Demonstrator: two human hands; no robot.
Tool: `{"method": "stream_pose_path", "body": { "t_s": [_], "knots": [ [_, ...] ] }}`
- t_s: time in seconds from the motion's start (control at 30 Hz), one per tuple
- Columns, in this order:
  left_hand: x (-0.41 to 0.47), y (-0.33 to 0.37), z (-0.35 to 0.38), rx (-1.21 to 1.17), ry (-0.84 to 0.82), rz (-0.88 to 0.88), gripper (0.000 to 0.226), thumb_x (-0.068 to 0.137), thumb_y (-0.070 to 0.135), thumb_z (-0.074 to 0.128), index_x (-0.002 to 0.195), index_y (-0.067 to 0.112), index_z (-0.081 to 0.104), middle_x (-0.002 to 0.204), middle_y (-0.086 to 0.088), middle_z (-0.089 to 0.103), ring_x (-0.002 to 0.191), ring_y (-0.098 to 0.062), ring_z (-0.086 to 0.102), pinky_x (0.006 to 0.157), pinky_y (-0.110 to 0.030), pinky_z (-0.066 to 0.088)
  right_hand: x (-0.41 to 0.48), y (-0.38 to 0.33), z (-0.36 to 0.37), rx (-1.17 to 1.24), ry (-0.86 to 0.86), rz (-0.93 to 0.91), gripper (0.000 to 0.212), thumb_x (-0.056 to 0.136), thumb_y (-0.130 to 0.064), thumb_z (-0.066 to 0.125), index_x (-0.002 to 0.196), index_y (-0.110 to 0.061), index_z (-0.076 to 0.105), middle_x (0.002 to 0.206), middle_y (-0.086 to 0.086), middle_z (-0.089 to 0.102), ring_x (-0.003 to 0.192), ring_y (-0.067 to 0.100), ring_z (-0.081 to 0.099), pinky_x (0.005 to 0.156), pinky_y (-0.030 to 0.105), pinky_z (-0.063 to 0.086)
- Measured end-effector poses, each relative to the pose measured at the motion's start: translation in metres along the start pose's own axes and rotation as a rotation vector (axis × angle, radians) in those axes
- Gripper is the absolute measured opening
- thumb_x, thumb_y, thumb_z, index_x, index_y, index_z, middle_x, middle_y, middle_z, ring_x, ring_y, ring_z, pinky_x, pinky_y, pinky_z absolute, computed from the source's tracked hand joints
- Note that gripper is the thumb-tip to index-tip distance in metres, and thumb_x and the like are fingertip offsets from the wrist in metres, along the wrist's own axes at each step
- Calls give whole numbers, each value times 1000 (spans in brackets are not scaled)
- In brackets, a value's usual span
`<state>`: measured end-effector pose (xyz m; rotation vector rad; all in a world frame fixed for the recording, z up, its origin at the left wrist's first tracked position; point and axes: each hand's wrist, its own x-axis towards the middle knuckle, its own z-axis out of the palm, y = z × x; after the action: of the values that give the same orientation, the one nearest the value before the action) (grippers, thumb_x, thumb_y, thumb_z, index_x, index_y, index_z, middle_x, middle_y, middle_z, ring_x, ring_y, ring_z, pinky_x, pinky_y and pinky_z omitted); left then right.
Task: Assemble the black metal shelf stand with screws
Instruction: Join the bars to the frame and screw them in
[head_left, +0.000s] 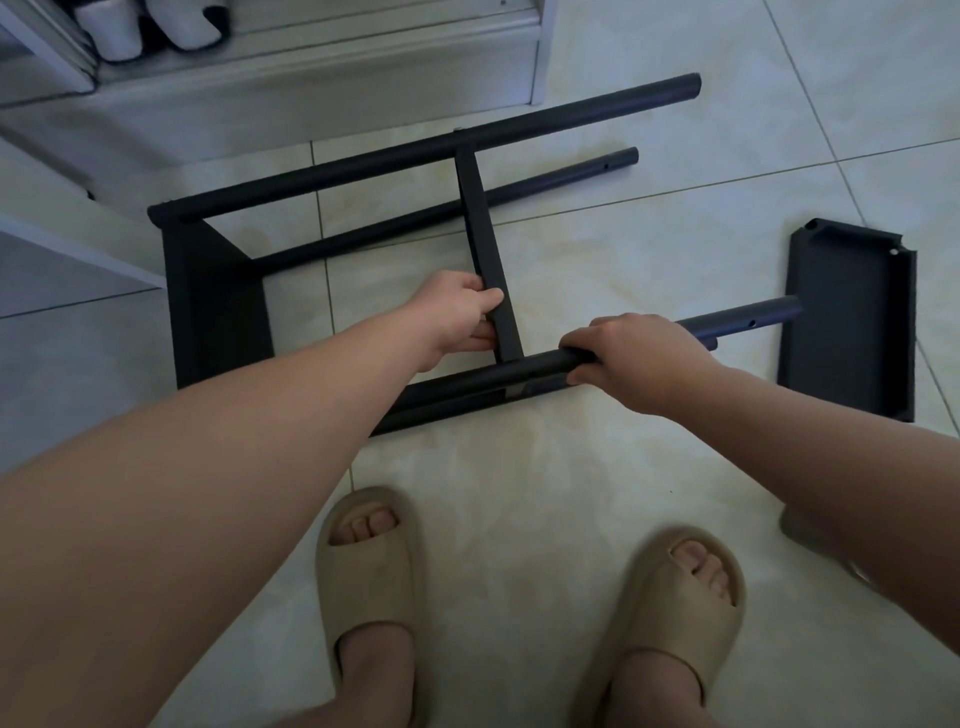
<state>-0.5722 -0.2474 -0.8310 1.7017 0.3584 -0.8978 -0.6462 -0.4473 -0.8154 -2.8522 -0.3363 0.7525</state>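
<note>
Head view: left hand (457, 317) grips the shelf (491, 270), right hand (641, 358) grips the near pole (519, 371), likely aligning screw holes.

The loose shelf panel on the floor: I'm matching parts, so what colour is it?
The shelf panel is black, seen best in the head view.

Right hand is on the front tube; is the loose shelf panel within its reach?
Probably yes. The loose shelf panel lies uncovered on the tile floor just right of the right hand, but that hand must first release the front tube.
</note>
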Motion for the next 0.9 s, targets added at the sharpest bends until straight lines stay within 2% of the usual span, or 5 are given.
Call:
{"method": "stream_pose_path", "body": {
  "t_s": [0.17,0.33,0.5,0.6,0.9],
  "knots": [
    [3,-2,4,-33,12,33,18,104,14,51,119,7,59,113,-15,69,99,-35,71,84,-38,59,3,5,2,-7,4,12,15,103,-37,52,111,-29,61,95,-3,61,83,20,49,77,33,28],
    [2,-2,4,-44,15,29,11,104,16,52,106,13,62,102,-9,71,88,-28,72,79,-34,60,6,10,5,-4,-44,20,25,105,-40,48,125,-28,58,107,-2,64,97,22,56,115,47,22],
    [-9,7,11,4,88,-42,14,103,20,53,111,12,62,102,-10,71,80,-22,71,74,-32,60,2,8,6,-8,-70,65,38,106,-45,44,141,-31,50,129,-2,60,128,26,50,121,57,8],
    [-20,14,17,271,204,-65,44,100,30,56,138,9,47,125,-7,61,109,-29,64,92,-34,51,-15,8,5,-52,-38,85,58,104,-53,43,156,-33,28,158,-2,37,150,25,24,122,59,4],
    [-65,47,92,911,260,526,46,98,30,51,142,20,42,147,-7,41,133,-29,38,106,-42,39,-132,71,-4,-135,53,183,70,103,-59,34,161,-38,1,171,-3,0,157,24,-3,126,51,2]
  ]
}}
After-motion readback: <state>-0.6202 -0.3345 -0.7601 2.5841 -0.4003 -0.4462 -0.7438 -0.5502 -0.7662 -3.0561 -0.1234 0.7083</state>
